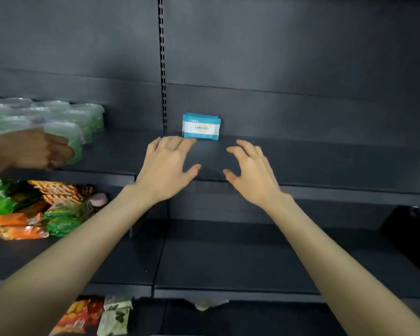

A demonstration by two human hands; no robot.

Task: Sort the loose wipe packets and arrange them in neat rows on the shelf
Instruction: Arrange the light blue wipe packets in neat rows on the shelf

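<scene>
Blue-and-white soft plastic wipe packets (201, 127) are stood upright, likely as the start of a row, on the dark metal shelf (325, 161) | left hand (166, 163): fingers spread wide, nothing held, just before the packets | right hand (250, 170): fingers opened wide, nothing held, near the packets

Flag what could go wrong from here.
1. The packets stand on edge near the back of the shelf. The left hand, with fingertips close to their base, could tip them over.
2. A second person's hand is at the green packs just to the left, so reaching arms might collide.
</scene>
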